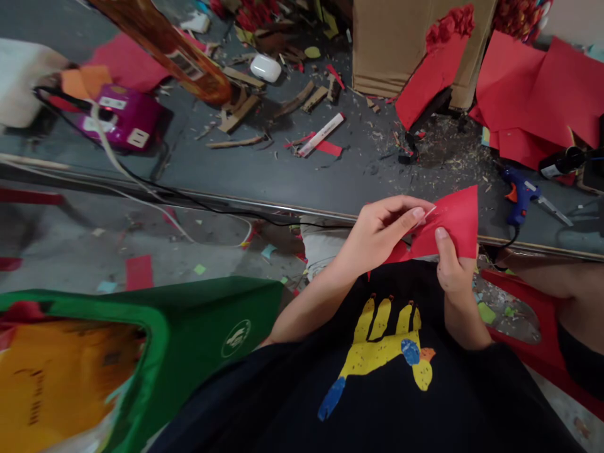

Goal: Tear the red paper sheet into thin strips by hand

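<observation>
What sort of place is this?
Likely a craft workspace: a blue glue gun and loose brown scraps lie on a grey table, and the right hand holds a red sheet.

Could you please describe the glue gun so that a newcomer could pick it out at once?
On the dark table, look along the edge closest to the wearer, to the right of the red sheet in the right hand. The glue gun lies there, nearer that edge than the loose red papers. Its blue body and orange trigger set it apart from them.
</observation>
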{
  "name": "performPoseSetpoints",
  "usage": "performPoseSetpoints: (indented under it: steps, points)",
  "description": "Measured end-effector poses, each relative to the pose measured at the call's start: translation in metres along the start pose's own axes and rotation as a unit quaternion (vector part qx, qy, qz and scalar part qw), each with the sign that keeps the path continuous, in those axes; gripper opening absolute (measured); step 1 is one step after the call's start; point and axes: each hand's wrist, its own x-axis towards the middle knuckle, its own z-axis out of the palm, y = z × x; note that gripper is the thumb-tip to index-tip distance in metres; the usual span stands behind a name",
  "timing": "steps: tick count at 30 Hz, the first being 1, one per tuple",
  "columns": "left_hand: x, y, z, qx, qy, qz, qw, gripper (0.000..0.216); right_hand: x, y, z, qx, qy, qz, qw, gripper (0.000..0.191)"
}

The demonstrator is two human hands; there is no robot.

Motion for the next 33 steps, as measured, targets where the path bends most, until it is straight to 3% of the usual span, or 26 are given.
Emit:
performPoseSetpoints:
  steps: [6, 11, 16, 22, 26, 30, 33]
  points:
    - [-0.004, 0.001, -0.004, 0.021, -0.010, 0.015, 1.000, 0.025, 0.002, -0.001, 0.001, -0.009, 0.007, 0.009, 1.000, 0.016]
    - [-0.009, 0.004, -0.011, 0.130, -0.029, 0.106, 0.985, 0.018, 0.003, -0.002, 0.002, 0.005, 0.022, -0.006, 1.000, 0.016]
    - [-0.011, 0.002, -0.012, 0.296, 0.004, 0.220, 0.929, 0.020, -0.003, 0.005, 0.007, 0.024, 0.080, -0.027, 0.996, 0.014]
    - [-0.010, -0.004, -0.008, 0.382, 0.046, 0.376, 0.843, 0.013, -0.011, 0.020, 0.008, 0.049, 0.112, -0.063, 0.990, 0.023]
    - [-0.010, -0.005, -0.006, 0.410, 0.081, 0.415, 0.808, 0.014, -0.013, 0.021, 0.002, 0.032, 0.055, -0.053, 0.997, 0.032]
    - [-0.010, -0.006, -0.002, 0.398, 0.096, 0.435, 0.802, 0.012, -0.013, 0.019, -0.005, -0.017, -0.048, -0.037, 0.998, 0.031]
    - [-0.010, -0.007, 0.001, 0.386, 0.092, 0.437, 0.807, 0.010, -0.014, 0.017, -0.005, -0.021, -0.064, -0.033, 0.997, 0.028]
